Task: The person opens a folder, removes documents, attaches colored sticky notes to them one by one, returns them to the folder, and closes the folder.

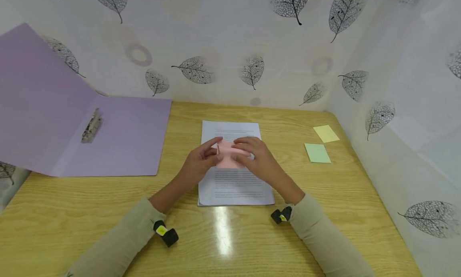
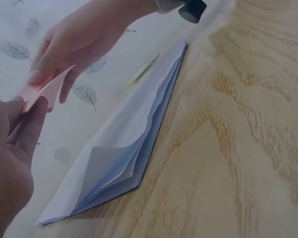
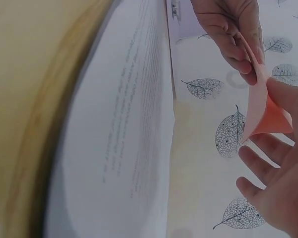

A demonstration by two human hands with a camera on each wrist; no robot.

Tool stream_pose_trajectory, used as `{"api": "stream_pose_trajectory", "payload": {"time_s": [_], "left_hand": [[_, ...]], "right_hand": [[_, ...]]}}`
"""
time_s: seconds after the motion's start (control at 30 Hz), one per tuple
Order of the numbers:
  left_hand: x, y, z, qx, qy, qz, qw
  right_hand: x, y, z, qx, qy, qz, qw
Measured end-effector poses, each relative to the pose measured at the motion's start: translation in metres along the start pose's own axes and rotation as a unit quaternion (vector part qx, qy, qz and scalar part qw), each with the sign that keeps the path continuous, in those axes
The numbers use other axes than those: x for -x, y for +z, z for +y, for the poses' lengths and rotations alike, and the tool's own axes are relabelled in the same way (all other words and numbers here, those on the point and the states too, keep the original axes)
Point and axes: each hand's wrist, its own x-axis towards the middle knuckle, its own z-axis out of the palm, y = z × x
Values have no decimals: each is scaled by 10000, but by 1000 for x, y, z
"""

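Pink sticky notes (image 1: 227, 161) are held up over a stack of printed paper (image 1: 235, 193). My left hand (image 1: 199, 161) pinches their left side between thumb and fingers. On the right side, my right hand (image 1: 261, 159) holds them with its thumb on the near face and fingers along the top. In the right wrist view the pink paper (image 3: 257, 101) bows apart, with a deeper pink inner face showing. The left wrist view shows one pink corner (image 2: 64, 77) sticking out between the hands. Below, the paper stack's corner sheets (image 2: 111, 166) curl up.
An open purple folder (image 1: 122, 137) with a metal clip (image 1: 92, 127) lies at the left, its cover raised against the wall. Green sticky notes (image 1: 317, 153) and yellow sticky notes (image 1: 326, 133) lie at the right on the wooden table (image 1: 223, 237). Leaf-patterned covering lines the walls.
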Motion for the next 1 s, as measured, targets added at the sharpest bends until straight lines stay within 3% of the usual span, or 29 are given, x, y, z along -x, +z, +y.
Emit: {"api": "stream_pose_trajectory", "payload": {"time_s": [0.13, 0.23, 0.33, 0.43, 0.53, 0.77, 1.0], "left_hand": [[-1, -1, -2, 177, 61, -80, 9998], [-1, -1, -3, 120, 129, -53, 9998], [-1, 0, -5, 23, 155, 42, 9999], [-1, 0, -6, 14, 134, 129, 9998], [-2, 1, -6, -12, 122, 170, 9998], [-2, 2, -7, -98, -15, 197, 9998], [0, 1, -8, -94, -59, 213, 9997]], "right_hand": [[0, 1, 3, -325, 585, 52, 9977], [0, 3, 5, -314, 540, 187, 9979], [0, 8, 7, 86, -316, 489, 9983], [-2, 13, 9, 474, -1332, 783, 9868], [-1, 14, 7, 624, -1767, 752, 9794], [4, 16, 1, 920, -1475, 474, 9836], [3, 14, -5, 490, -1270, 735, 9880]]}}
